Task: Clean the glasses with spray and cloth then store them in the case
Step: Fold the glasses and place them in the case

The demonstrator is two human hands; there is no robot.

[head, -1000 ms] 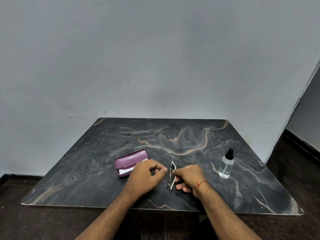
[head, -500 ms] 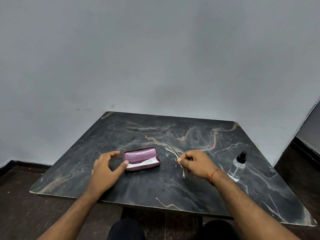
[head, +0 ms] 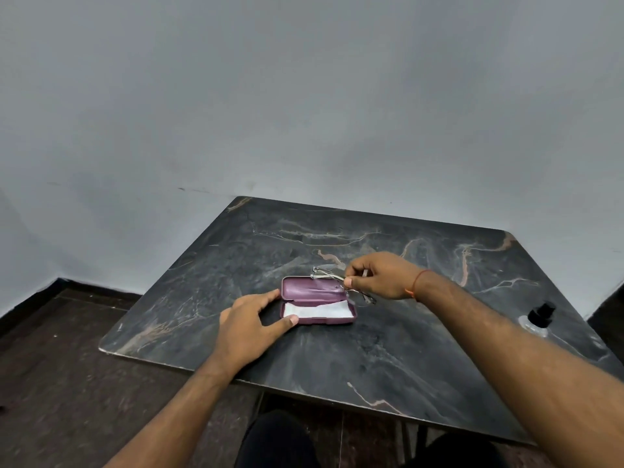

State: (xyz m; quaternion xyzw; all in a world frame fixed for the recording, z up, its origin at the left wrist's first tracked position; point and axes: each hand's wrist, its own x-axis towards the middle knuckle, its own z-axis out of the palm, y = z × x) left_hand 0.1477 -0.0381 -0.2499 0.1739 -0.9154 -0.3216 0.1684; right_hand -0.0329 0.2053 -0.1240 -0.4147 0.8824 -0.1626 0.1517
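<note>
Your right hand (head: 381,276) pinches the glasses (head: 341,283) between thumb and fingers, frame folded, holding them just above the open case (head: 317,300); part of the thin frame overlaps the far half of the case, and whether it touches the lining you cannot tell from here; your left hand (head: 250,327) is spread wide and holds nothing, its thumb and forefinger braced against the case's left end; the purple case lies open on the dark marbled table (head: 388,352), with the white cloth (head: 315,311) lying in its near half; the spray bottle (head: 538,317) stands well apart at the table's right edge, partly behind your right forearm; a red thread circles your right wrist.
</note>
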